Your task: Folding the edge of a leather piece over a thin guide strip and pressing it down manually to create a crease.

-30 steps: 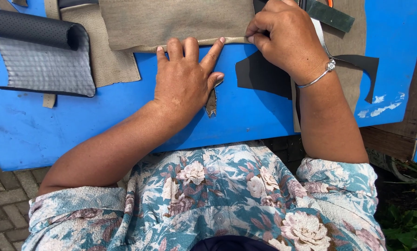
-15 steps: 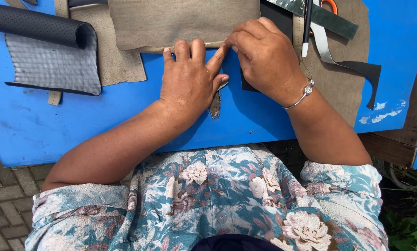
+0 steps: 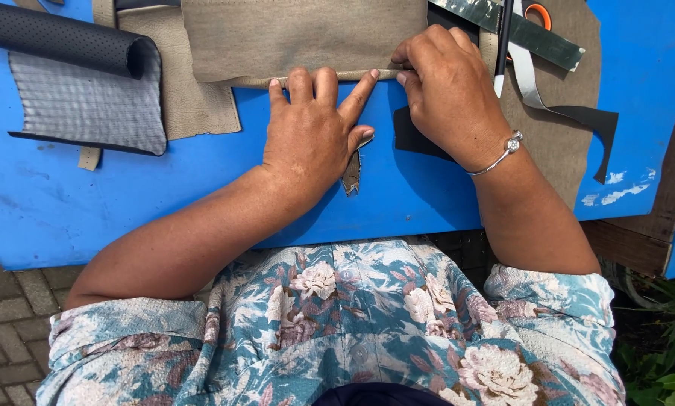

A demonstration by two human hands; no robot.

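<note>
tan fabric (image 3: 300,37) lies on the blue counter (image 3: 164,195), its near edge partly folded: left hand (image 3: 311,139) presses the fold flat with spread fingers, right hand (image 3: 450,90) pinches the unfinished stretch.

A blue-painted table top (image 3: 127,218) with scuffed white patches toward its right edge spans the view in bright daylight, hard shadows falling on it. Below its left corner lies grey brick paving (image 3: 6,331). At the far right, weathered wood (image 3: 638,233) and green leaves (image 3: 661,361)
</note>
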